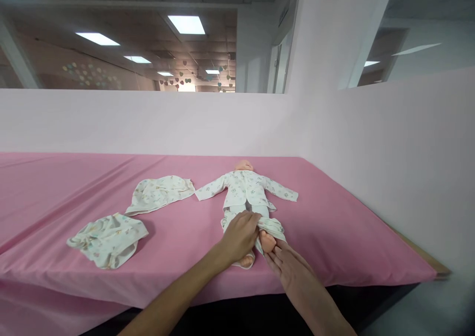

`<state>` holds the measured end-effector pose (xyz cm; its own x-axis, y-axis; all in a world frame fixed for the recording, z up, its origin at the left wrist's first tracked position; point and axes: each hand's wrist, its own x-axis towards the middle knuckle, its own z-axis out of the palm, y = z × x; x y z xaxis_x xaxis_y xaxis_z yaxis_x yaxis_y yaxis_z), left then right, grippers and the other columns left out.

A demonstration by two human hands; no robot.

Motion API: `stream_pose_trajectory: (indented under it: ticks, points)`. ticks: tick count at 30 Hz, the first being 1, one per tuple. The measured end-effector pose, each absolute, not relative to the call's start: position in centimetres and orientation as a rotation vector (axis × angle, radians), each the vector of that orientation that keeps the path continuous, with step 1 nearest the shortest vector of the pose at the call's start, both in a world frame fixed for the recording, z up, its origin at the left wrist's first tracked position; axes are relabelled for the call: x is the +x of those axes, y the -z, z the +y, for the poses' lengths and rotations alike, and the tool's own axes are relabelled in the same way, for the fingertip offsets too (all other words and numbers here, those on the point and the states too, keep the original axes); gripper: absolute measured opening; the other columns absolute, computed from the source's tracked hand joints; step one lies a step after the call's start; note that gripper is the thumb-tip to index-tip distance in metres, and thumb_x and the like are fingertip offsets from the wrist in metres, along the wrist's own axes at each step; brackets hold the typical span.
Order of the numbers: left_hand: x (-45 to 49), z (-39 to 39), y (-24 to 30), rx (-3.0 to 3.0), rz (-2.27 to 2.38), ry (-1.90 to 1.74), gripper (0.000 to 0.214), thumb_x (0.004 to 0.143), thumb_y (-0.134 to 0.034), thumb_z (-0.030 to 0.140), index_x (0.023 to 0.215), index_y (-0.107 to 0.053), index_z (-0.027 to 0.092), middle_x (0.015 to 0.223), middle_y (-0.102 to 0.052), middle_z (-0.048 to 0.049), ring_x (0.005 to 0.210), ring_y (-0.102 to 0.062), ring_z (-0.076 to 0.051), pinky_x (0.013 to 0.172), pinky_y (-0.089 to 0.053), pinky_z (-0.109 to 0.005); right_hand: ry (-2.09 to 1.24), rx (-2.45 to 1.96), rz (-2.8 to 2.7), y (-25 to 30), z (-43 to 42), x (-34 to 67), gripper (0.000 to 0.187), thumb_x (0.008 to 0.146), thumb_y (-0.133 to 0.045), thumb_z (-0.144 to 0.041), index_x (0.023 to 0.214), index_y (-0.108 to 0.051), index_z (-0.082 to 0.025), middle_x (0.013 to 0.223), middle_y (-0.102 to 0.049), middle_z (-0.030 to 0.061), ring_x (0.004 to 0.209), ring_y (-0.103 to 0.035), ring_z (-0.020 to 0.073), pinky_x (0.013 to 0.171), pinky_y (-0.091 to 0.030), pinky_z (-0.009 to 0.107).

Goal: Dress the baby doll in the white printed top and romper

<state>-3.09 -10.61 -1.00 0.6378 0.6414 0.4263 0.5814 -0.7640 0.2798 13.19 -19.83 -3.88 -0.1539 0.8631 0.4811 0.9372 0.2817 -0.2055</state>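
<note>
A baby doll lies on its back on the pink-covered table, its head toward the wall. It wears a white patterned jacket with the sleeves spread wide. White patterned baby trousers are bunched around its lower legs. My left hand is closed on the trousers' cloth between the legs. My right hand lies beside the doll's foot on the right, fingers stretched out and touching it from below. The other foot pokes out under my left wrist.
Two pieces of white patterned baby clothing lie to the left, a flatter one behind and a crumpled one nearer. The pink cloth hangs over the table's front edge. White walls with windows rise behind and at the right.
</note>
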Motion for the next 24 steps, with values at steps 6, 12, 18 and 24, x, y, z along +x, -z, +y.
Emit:
stream_pose_trajectory:
  ticks: [6,12,18,24]
  points:
    - [-3.4,-10.2,2.2,2.796,1.028,-0.928,0.032,0.091,-0.037,0.011,0.113,-0.06,0.018,0.105,-0.067,-0.0084,0.098,-0.058,-0.023,0.087,-0.046,-0.039,-0.65,-1.496,-1.609,4.6,-19.9,15.3,0.042,0.095,-0.041,-0.038,0.127,-0.064,-0.023,0.123,-0.069,0.0069,0.117,-0.062,0.0247,0.101,-0.049,0.042]
    - [-4.3,-11.2,2.0,2.688,0.986,-0.907,0.03,0.093,-0.045,0.018,0.119,-0.059,0.018,0.11,-0.065,-0.008,0.106,-0.056,-0.023,0.094,-0.044,-0.039,-0.754,-1.454,-1.572,4.6,-19.4,15.5,0.037,0.089,-0.049,-0.031,0.122,-0.066,-0.03,0.127,-0.066,0.0032,0.119,-0.057,0.0271,0.107,-0.039,0.041]
    - [-9.7,-10.8,0.3,2.503,0.93,-0.647,0.052,0.087,-0.062,0.046,0.134,-0.052,0.026,0.143,-0.049,-0.0082,0.132,-0.042,-0.027,0.109,-0.038,-0.042,-0.69,-1.543,-1.514,1.7,-19.4,17.6,0.029,0.091,-0.051,-0.048,0.084,-0.067,-0.025,0.086,-0.069,0.0035,0.084,-0.061,0.0246,0.075,-0.045,0.034]
    - [-11.7,-8.2,-0.4,2.391,1.039,-0.528,0.047,0.085,-0.06,0.047,0.126,-0.055,0.025,0.132,-0.056,-0.0087,0.121,-0.049,-0.029,0.098,-0.043,-0.042,-0.508,-1.493,-1.612,-1.0,-15.8,16.1,0.022,0.09,-0.053,-0.044,0.087,-0.064,-0.025,0.094,-0.066,0.003,0.086,-0.059,0.0216,0.074,-0.043,0.033]
